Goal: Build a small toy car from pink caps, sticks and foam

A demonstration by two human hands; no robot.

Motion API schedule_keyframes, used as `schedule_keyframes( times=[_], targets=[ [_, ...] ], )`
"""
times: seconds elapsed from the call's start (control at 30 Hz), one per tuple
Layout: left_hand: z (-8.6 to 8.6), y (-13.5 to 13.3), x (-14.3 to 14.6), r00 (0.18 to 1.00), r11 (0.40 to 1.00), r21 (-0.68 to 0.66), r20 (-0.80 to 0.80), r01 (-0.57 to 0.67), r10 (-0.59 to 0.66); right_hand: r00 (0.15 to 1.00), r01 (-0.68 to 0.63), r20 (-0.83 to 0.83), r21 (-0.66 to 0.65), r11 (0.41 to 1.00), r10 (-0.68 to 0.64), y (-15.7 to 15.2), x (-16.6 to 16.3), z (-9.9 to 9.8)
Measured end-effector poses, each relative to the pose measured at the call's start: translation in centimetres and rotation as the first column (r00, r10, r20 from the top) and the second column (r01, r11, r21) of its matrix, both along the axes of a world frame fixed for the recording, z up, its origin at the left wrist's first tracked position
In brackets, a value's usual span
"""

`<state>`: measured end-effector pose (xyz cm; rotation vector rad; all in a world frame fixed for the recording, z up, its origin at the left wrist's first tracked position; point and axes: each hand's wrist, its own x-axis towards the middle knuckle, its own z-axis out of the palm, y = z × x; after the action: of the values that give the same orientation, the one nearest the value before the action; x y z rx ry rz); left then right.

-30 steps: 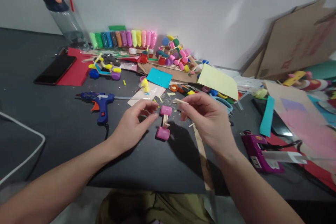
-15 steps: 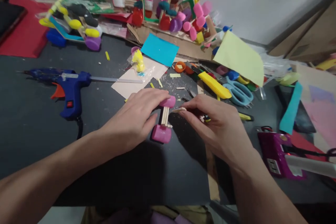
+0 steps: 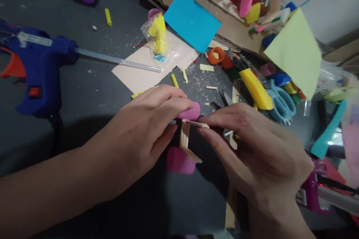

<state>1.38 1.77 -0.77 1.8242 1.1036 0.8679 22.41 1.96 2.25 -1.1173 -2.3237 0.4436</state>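
Note:
A small model of two pink bottle caps [image 3: 180,160] joined by thin wooden sticks [image 3: 184,134] lies on the dark table [image 3: 92,97]. My left hand [image 3: 143,127] rests over the far pink cap [image 3: 190,112], fingers curled on it. My right hand [image 3: 252,145] pinches a short wooden stick [image 3: 196,123] and holds it across the upper end of the model's sticks, close to the far cap.
A blue glue gun [image 3: 39,63] lies at the left, its glue stick reaching over a beige card [image 3: 140,74]. Behind are a blue paper [image 3: 192,20], a yellow-green paper [image 3: 294,50], a yellow cutter [image 3: 255,89], blue scissors [image 3: 282,101] and several coloured caps. A purple tool [image 3: 314,190] sits at right.
The view has moved in closer. My left hand came down onto the far pink cap, and my right hand brought its stick down against the model's sticks.

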Motion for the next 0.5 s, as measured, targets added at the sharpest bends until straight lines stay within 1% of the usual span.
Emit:
schedule_keyframes(
  times=[0.13, 0.3, 0.37, 0.5],
  targets=[
    [0.0, 0.1, 0.03, 0.996, 0.999, -0.045, 0.088, -0.013, 0.017, 1.0, -0.003, 0.014, 0.008, 1.0, 0.003, 0.12, -0.27, -0.07],
    [0.1, 0.15, 0.12, 0.973, 0.986, -0.152, 0.211, -0.063, 0.095, 0.999, 0.036, 0.031, -0.001, 0.999, -0.036, -0.01, -0.56, -0.02],
    [0.1, 0.14, 0.13, 0.978, 0.988, -0.142, 0.191, -0.057, 0.084, 0.999, 0.033, 0.037, 0.01, 0.999, -0.033, -0.05, -0.55, -0.04],
    [-0.04, 0.06, 0.11, 0.998, 0.999, -0.037, 0.055, -0.009, 0.011, 0.997, 0.01, 0.075, 0.014, 1.0, -0.011, 0.0, -0.37, -0.07]
  ],
)
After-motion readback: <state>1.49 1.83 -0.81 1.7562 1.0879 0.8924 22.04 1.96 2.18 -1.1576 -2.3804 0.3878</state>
